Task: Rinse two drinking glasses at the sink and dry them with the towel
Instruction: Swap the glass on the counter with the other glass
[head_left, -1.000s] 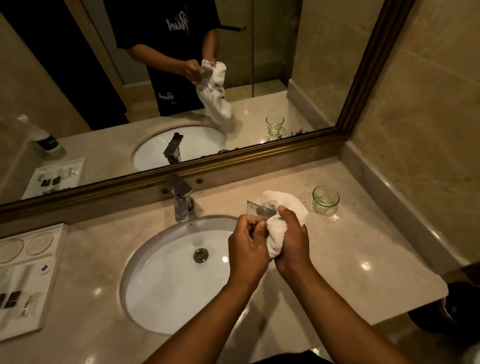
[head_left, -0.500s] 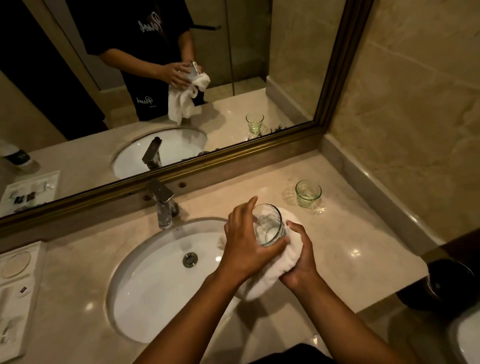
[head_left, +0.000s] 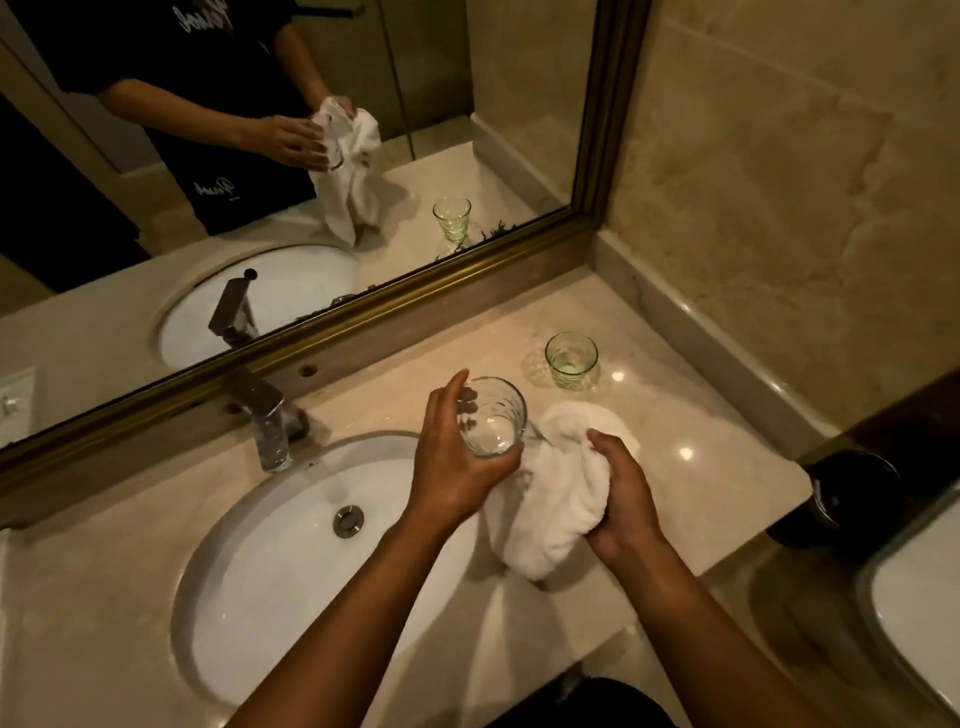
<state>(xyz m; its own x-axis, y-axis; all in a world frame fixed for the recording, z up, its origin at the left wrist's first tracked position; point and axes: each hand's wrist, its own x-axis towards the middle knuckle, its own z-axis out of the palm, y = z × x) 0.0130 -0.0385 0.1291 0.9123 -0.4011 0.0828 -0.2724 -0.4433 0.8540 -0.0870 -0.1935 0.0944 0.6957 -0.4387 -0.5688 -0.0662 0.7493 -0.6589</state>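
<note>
My left hand (head_left: 451, 457) grips a clear drinking glass (head_left: 491, 418), upright with its mouth facing up, above the right rim of the white sink (head_left: 249, 561). My right hand (head_left: 621, 493) clutches a bunched white towel (head_left: 550, 499) just right of the glass, apart from it, its lower end hanging toward the counter. A second glass (head_left: 570, 359), greenish, stands upright on the marble counter (head_left: 675, 415) beyond the towel, near the mirror.
A chrome faucet (head_left: 267, 415) stands behind the basin. A gold-framed mirror (head_left: 363, 312) runs along the back and a tiled wall (head_left: 779, 208) closes the right side. A dark bin (head_left: 852, 493) sits past the counter's right edge.
The towel was wrapped under and around the glass; now the glass is lifted clear of it in my left hand and the towel has pulled away to the right.
</note>
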